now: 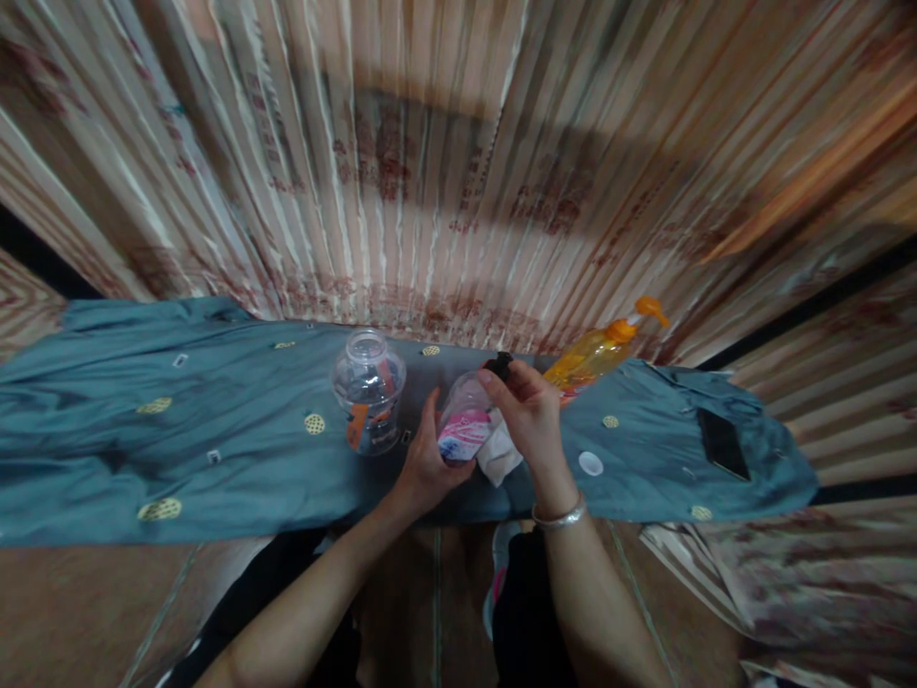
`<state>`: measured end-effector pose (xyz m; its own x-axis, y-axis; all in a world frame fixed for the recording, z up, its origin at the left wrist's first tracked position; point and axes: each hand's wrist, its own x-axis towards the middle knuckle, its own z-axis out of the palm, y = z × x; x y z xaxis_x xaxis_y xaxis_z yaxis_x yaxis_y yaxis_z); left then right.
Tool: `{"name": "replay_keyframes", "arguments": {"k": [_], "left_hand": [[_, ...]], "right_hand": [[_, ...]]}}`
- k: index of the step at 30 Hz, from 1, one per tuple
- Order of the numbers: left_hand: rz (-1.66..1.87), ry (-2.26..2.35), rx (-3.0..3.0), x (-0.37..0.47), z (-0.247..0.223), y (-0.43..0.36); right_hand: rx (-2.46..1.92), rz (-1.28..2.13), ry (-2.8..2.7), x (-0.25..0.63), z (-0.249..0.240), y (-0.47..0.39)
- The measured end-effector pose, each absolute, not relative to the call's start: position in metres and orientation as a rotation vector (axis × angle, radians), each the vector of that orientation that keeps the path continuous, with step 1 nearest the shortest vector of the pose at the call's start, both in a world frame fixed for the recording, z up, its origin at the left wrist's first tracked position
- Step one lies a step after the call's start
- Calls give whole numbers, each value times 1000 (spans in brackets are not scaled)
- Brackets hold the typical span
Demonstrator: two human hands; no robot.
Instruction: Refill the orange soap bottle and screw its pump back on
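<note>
Across the lower half of the frame spreads a blue-grey cloth point(244, 430) with yellow motifs. Left of centre, an uncapped clear jar point(369, 387) stands upright on it. Just beside it, near the frame's centre, the left hand point(426, 468) has its fingers wrapped around a pink-labelled bottle point(465, 430), tilted. The right hand point(530, 406) pinches a black cap point(499, 365) at the bottle's upper end; whether it is attached cannot be told. A white crumpled piece point(500, 454) lies beneath. Right of centre is an orange bottle point(591, 358), then a white disc point(591, 463), and at far right a dark phone point(722, 444).
</note>
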<state>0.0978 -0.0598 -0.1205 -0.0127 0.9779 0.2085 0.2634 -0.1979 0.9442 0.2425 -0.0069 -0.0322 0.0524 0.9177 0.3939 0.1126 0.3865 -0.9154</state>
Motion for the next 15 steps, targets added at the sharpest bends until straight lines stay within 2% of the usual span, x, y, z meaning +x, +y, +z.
{"name": "replay_keyframes", "arguments": {"k": [11,15], "left_hand": [[1012,1159,1387,99,-105,-87],[977,1164,1371,96,-107,-89]], "right_hand": [[-1020,1184,-1391,262,-22,-10],[-1059,1060,-1415,267,-29,-5]]}}
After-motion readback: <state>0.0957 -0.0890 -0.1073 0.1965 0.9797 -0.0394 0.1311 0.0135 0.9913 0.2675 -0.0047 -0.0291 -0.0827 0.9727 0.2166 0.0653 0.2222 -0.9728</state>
